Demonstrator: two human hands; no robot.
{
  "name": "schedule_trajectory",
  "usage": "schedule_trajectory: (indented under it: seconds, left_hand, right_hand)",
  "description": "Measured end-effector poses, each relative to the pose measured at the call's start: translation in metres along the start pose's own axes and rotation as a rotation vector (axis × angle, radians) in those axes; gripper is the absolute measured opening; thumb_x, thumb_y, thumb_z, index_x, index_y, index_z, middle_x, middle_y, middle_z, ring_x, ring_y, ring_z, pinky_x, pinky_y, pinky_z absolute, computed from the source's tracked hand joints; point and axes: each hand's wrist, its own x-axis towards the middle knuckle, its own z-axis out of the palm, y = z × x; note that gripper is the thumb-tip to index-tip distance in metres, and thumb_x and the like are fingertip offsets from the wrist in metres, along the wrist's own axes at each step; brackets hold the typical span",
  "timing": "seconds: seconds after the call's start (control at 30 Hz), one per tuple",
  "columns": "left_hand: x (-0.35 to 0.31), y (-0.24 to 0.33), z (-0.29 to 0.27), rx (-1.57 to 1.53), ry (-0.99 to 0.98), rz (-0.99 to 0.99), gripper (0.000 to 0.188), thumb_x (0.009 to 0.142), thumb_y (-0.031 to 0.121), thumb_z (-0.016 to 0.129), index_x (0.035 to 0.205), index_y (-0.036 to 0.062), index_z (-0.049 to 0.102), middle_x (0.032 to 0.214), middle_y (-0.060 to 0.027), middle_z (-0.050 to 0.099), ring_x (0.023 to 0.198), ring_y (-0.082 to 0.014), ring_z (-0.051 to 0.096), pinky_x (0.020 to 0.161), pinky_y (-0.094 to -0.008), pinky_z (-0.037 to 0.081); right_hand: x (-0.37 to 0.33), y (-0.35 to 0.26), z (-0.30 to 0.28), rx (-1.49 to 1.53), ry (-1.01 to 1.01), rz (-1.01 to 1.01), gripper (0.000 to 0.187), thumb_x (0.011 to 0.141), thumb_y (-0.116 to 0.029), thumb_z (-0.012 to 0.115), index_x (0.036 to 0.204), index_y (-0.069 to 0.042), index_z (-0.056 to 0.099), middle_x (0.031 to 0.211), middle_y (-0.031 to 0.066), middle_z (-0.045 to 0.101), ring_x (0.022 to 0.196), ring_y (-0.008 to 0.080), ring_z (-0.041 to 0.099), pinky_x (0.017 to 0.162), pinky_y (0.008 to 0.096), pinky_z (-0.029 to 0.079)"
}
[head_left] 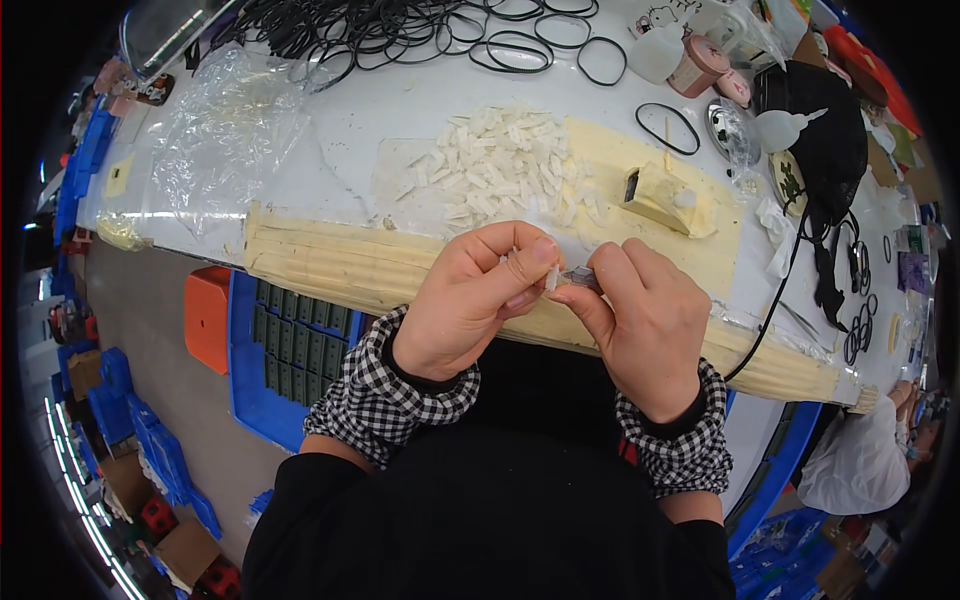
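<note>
My left hand [485, 295] is closed, with a small white piece [553, 279] pinched between thumb and forefinger. Facing it, my right hand [645, 320] grips a small flat grey piece, blade-like and metallic [582, 279], whose tip meets or nearly meets the white piece. Whether the two touch, I cannot tell. Both hands are above the near edge of the table. Just beyond them lies a loose pile of small white translucent pieces [500, 160]. To the pile's right is a block wrapped in yellowish tape [668, 198], with a dark slot in its left end.
Black rubber-like loops [510, 52] cover the far side of the table [340, 190]. Clear plastic film [225, 140] lies at the left. A squeeze bottle [785, 130] and black cable [785, 290] are at the right. Below the edge stand an orange stool [207, 320] and blue tray [245, 385].
</note>
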Motion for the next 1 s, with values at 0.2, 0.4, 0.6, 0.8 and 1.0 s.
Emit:
schedule_trajectory:
  seconds: [0.2, 0.4, 0.6, 0.8, 1.0]
  left_hand:
    - [0.001, -0.001, 0.000, -0.091, -0.061, -0.060, 0.020, 0.098, 0.021, 0.050, 0.088, 0.0035, 0.054, 0.075, 0.0024, 0.048, 0.059, -0.0025, 0.033, 0.056, -0.0185, 0.029]
    - [0.001, -0.001, 0.002, -0.097, -0.074, -0.087, 0.023, 0.099, 0.022, 0.047, 0.086, 0.0040, 0.051, 0.076, 0.0028, 0.045, 0.058, -0.0018, 0.032, 0.056, -0.0183, 0.029]
    - [0.000, 0.001, 0.004, -0.097, -0.084, -0.091, 0.023, 0.099, 0.023, 0.047, 0.085, 0.0048, 0.050, 0.076, 0.0031, 0.044, 0.058, -0.0014, 0.031, 0.056, -0.0179, 0.029]
    - [0.000, 0.000, 0.003, -0.085, -0.070, -0.078, 0.023, 0.099, 0.023, 0.046, 0.085, 0.0051, 0.050, 0.077, 0.0027, 0.044, 0.059, -0.0014, 0.031, 0.055, -0.0182, 0.028]
    - [0.000, 0.003, -0.005, 0.011, 0.083, 0.096, 0.021, 0.099, 0.022, 0.047, 0.089, 0.0045, 0.053, 0.076, 0.0017, 0.049, 0.060, -0.0024, 0.034, 0.052, -0.0184, 0.028]
  right_hand:
    - [-0.001, 0.000, 0.000, 0.055, -0.004, 0.011, 0.034, 0.080, -0.041, 0.065, 0.075, -0.010, 0.052, 0.063, 0.0036, 0.045, 0.054, 0.0207, 0.052, 0.047, 0.0322, 0.040]
    - [-0.001, -0.001, -0.002, 0.042, -0.026, 0.017, 0.033, 0.080, -0.040, 0.065, 0.074, -0.010, 0.052, 0.063, 0.0033, 0.045, 0.053, 0.0209, 0.052, 0.047, 0.0325, 0.040]
    - [-0.002, 0.000, -0.002, 0.117, -0.060, 0.027, 0.032, 0.080, -0.039, 0.065, 0.073, -0.011, 0.054, 0.061, 0.0027, 0.045, 0.052, 0.0213, 0.052, 0.046, 0.0331, 0.040]
    - [-0.002, 0.005, 0.000, 0.375, -0.129, 0.110, 0.030, 0.081, -0.033, 0.068, 0.074, -0.008, 0.054, 0.061, 0.0046, 0.047, 0.052, 0.0227, 0.052, 0.046, 0.0328, 0.039]
    - [-0.003, 0.008, 0.002, 0.470, -0.069, 0.262, 0.021, 0.080, -0.022, 0.071, 0.078, -0.005, 0.058, 0.065, 0.0067, 0.052, 0.054, 0.0232, 0.054, 0.048, 0.0310, 0.042]
